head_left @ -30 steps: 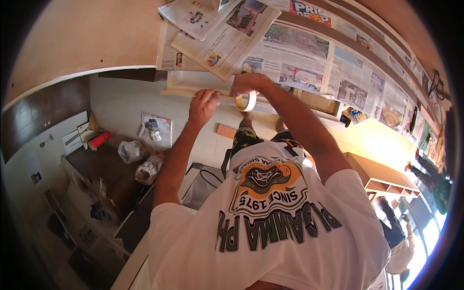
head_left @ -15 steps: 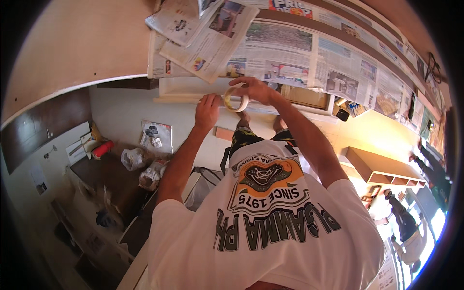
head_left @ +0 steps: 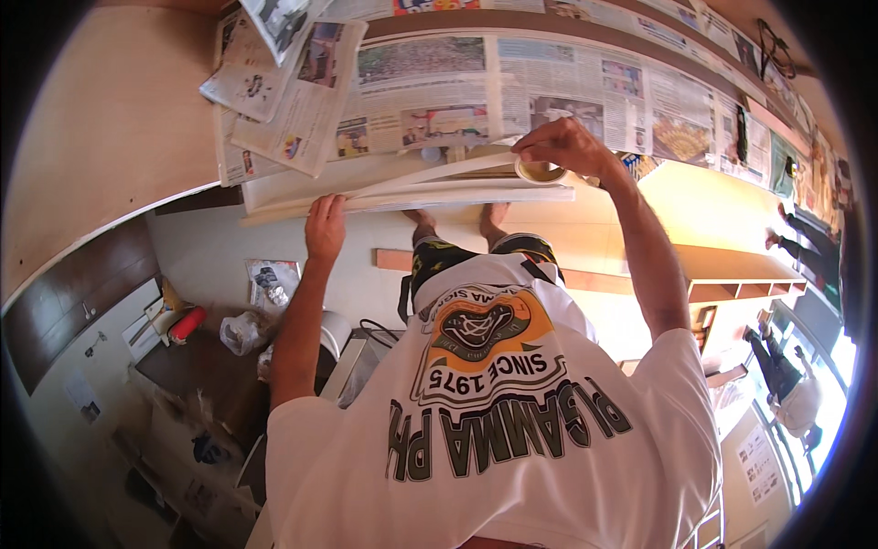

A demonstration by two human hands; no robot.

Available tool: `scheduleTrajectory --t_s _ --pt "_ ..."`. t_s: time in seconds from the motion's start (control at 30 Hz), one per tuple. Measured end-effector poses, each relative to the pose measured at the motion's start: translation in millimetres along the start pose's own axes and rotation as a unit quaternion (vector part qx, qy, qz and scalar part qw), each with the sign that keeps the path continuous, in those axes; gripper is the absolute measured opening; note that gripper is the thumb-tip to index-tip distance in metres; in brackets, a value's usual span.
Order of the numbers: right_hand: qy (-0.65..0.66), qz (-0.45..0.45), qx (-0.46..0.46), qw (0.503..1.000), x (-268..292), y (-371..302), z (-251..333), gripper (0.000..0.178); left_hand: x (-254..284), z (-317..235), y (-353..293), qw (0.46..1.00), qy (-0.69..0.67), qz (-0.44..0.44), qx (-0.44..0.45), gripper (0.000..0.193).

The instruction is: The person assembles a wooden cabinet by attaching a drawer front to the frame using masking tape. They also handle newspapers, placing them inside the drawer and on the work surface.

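My right hand [head_left: 569,145] grips a roll of pale masking tape [head_left: 540,171] at the lower edge of the newspaper sheets [head_left: 430,82] that cover the wooden surface. A long strip of tape [head_left: 430,176] runs from the roll leftward along a white edge band [head_left: 412,197]. My left hand [head_left: 325,229] presses the strip's far end against that band with its fingers pointing up. The two hands are well apart, with the strip taut between them.
Bare wood [head_left: 110,137] lies left of the papers. Below are my white printed shirt [head_left: 494,412], my bare feet [head_left: 457,220] on a pale floor, a wooden shelf unit [head_left: 732,274], and a cluttered dark table with a red can [head_left: 187,322] and plastic bags [head_left: 242,331].
My right hand has pulled the roll to the right, drawing out a long strip. My left hand has stayed at the strip's end, so the hands are now far apart.
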State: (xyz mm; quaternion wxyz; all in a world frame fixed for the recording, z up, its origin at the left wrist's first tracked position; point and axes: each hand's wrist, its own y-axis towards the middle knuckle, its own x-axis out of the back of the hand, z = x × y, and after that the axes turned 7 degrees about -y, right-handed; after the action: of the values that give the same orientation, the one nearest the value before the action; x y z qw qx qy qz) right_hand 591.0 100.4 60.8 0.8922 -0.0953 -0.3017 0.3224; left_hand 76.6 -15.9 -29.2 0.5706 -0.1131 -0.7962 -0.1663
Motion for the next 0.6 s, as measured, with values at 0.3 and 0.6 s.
scheduleTrajectory --t_s 0.3,0.6 --pt "-0.131 -0.056 0.087 0.986 29.7 -67.5 -75.2 0.022 -9.4 -42.8 12.3 0.999 0.001 0.041 -0.002 0.047" --pt "-0.039 -0.048 0.046 0.997 2.8 -90.5 -127.9 0.021 -15.7 -59.6 21.1 0.998 0.021 0.041 -0.038 0.047"
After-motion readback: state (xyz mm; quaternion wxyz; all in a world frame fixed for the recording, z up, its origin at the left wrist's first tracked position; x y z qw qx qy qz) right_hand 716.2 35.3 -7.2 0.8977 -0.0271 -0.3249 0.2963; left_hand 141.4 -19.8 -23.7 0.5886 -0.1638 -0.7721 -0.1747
